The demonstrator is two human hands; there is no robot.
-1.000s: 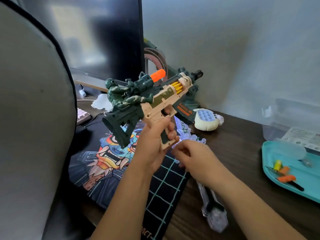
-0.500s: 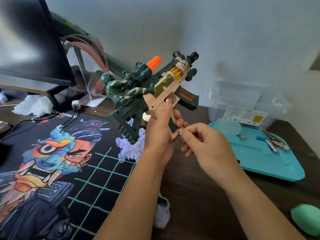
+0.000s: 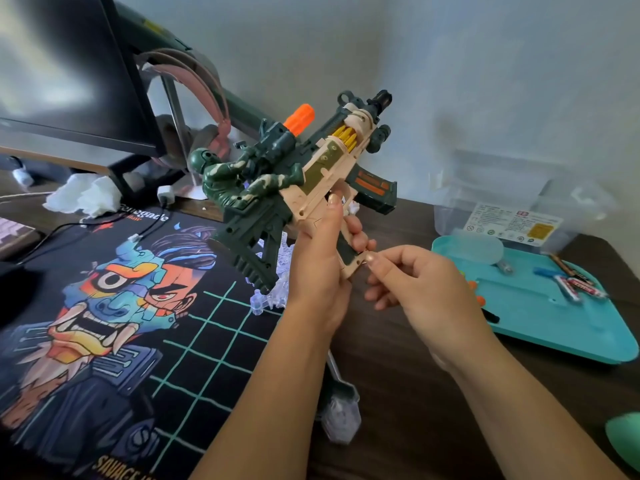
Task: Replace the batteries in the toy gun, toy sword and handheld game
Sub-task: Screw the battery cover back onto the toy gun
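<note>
The left hand [image 3: 318, 271] grips the beige and dark-green plastic toy gun [image 3: 311, 174] by its handle, raised mid-frame above the dark wooden table [image 3: 398, 393]. The right hand [image 3: 419, 289], a second ago curled lower down, now pinches the handle's bottom edge. That is probably the battery cover, so opening seems only begun. A teal plastic tray [image 3: 554, 334] lies at right.

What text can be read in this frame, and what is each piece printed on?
"Renegade": top edge of the desk mat.
"SAVAGE": bottom edge of the same mat, with the rest cut off by the frame.
White label on the clear box: too small to read.
Printing on the batteries in the teal tray: blurred, unreadable.
</note>
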